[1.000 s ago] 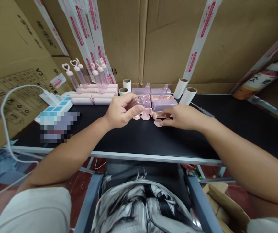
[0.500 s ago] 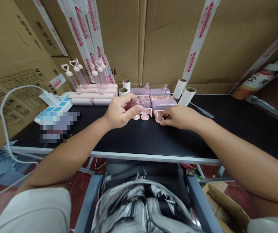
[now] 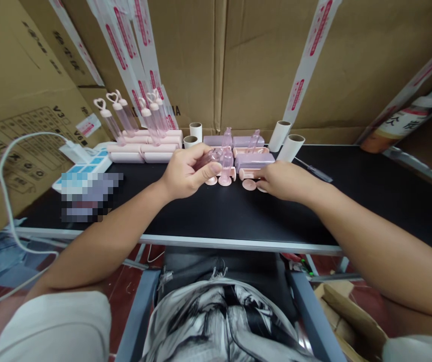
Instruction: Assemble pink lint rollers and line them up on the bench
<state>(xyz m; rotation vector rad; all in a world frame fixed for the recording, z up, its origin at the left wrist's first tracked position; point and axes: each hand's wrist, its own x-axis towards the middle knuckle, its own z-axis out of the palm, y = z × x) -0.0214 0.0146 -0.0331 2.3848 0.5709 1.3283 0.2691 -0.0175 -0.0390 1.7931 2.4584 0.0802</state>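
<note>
My left hand (image 3: 187,173) is closed around translucent pink bottle-shaped plastic pieces (image 3: 212,157), partly hidden by the fingers. Beside its thumb, another translucent pink piece (image 3: 226,168) stands upright on a round base. My right hand (image 3: 285,181) rests low over the table with its fingers bent down at a round pink piece, mostly covered by the fingertips. To the left of those fingers a flat pink disc (image 3: 249,185) lies on the black tabletop. Just behind are a pink tray-like part (image 3: 249,174) and a purple block-shaped part (image 3: 255,161).
Pink cylinders (image 3: 125,153) and clear tubes with heart-shaped tops (image 3: 150,120) stand at the back left. White hollow tubes (image 3: 291,149) stand behind both hands. A screwdriver-like tool (image 3: 316,171) lies right, near a bottle (image 3: 400,125). A power strip (image 3: 82,171) sits left; cardboard (image 3: 257,65) walls the back.
My right hand has shifted slightly right, uncovering the flat pink disc; its fingers are now at another round piece. My left hand keeps its hold and has barely moved.
</note>
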